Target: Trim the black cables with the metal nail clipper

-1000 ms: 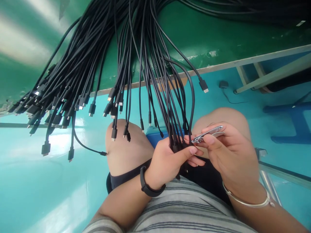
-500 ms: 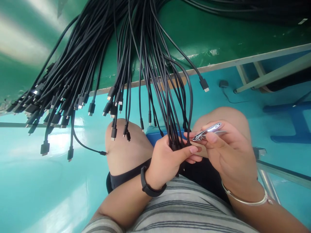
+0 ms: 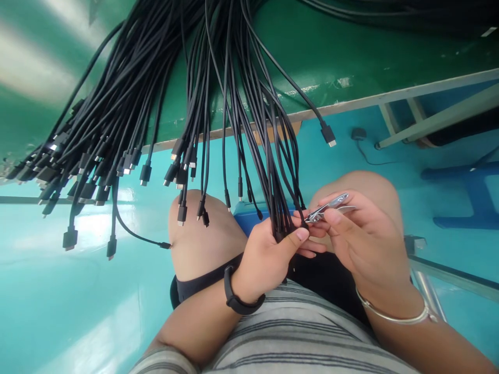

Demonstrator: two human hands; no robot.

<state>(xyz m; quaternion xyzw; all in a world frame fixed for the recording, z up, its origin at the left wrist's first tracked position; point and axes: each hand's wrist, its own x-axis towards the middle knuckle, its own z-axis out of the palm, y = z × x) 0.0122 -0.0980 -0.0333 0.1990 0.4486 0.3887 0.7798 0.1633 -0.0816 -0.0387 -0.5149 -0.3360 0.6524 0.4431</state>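
My left hand (image 3: 273, 254) is closed around a bunch of black cables (image 3: 278, 192) near their plug ends. Its thumb lies across the plugs, which are mostly hidden by the fingers. My right hand (image 3: 362, 244) pinches a silver nail clipper (image 3: 327, 206) between thumb and fingers. The clipper's jaws meet or nearly meet a cable end by my left thumb; whether they touch it I cannot tell. Left of my hands hang many more black cables (image 3: 128, 93) with USB-type plugs (image 3: 70, 239).
The cables come over the edge of a green table (image 3: 351, 57). Below are my knees (image 3: 202, 223) and a blue object (image 3: 249, 218) between them. Right lie a black adapter (image 3: 358, 134) on the turquoise floor, metal table legs (image 3: 424, 122) and a blue stool-like frame (image 3: 468, 202).
The clipper and my right fingers have shifted slightly left, closer to the cable end at my left thumb. A cable that bowed out to the right now lies straighter with the bunch.
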